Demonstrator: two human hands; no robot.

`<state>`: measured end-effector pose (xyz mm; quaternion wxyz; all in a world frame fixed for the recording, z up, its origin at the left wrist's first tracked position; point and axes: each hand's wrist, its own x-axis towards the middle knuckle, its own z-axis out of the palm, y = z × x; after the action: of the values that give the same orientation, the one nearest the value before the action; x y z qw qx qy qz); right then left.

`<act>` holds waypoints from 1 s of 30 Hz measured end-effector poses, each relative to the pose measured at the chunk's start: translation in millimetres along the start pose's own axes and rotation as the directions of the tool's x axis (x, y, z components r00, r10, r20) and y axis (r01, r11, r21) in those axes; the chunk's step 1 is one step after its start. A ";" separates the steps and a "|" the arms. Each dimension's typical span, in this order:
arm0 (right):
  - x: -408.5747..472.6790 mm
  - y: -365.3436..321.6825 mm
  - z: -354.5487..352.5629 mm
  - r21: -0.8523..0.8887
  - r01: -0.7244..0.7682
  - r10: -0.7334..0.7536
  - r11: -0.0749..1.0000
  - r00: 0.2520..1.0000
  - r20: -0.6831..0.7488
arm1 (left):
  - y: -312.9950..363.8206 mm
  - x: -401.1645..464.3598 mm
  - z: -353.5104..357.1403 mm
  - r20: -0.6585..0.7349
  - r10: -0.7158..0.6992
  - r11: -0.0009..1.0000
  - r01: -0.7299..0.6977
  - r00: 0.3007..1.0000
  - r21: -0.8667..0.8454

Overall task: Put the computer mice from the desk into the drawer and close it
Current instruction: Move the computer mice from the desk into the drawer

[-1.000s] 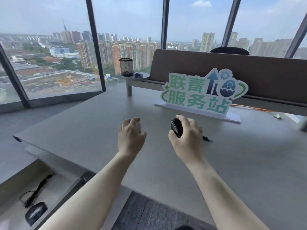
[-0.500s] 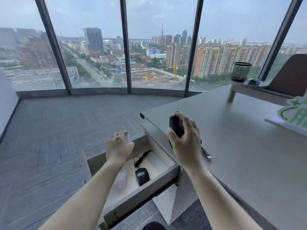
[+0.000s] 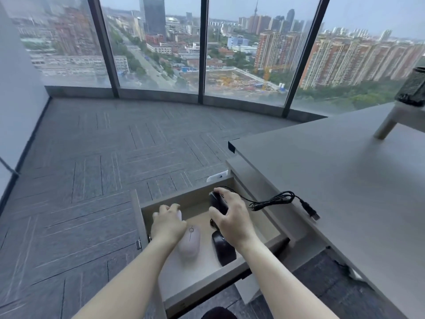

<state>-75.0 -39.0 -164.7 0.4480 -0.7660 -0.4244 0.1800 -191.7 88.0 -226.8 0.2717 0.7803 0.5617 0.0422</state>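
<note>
The drawer point(image 3: 207, 287) under the grey desk point(image 3: 340, 180) stands pulled out. Inside it lie a pale pink mouse point(image 3: 190, 242) and a black mouse point(image 3: 223, 249). My right hand point(image 3: 233, 218) is shut on a black wired mouse point(image 3: 216, 200) over the drawer's back right part. Its cable point(image 3: 273, 200) trails up onto the desk and ends in a USB plug point(image 3: 313, 212). My left hand point(image 3: 168, 224) hovers over the drawer's left side, curled on a small white mouse point(image 3: 179, 216) that is mostly hidden by the fingers.
A black mesh pen cup point(image 3: 414, 86) stands on a raised shelf point(image 3: 391, 125) at the desk's far right. Grey carpet point(image 3: 103, 162) stretches left of the drawer up to tall windows. The desk corner point(image 3: 231, 146) juts out above the drawer.
My view has swung left and down towards the drawer. Both hands have dropped from desk height into the open drawer, the right one bringing the black wired mouse with its cable dragging across the desk.
</note>
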 end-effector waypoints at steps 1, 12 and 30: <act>4.9 3.8 6.7 -0.022 -0.009 0.009 1.000 1.000 0.003 | -0.2 2.7 3.5 0.008 -0.005 1.000 0.004 1.000 0.002; 27.0 86.9 34.3 -0.646 -0.260 0.392 0.718 0.918 0.067 | -6.5 16.3 35.9 0.069 -0.154 0.979 0.143 0.986 0.142; -4.0 54.1 28.7 -0.517 -0.061 0.128 0.854 0.987 0.095 | 0.4 12.9 11.0 -0.060 -0.060 0.998 0.060 0.996 -0.015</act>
<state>-69.6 -39.9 -225.8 0.1914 -0.8645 -0.4461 0.1305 -182.5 95.4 -239.0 0.2607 0.7597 0.5926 0.0614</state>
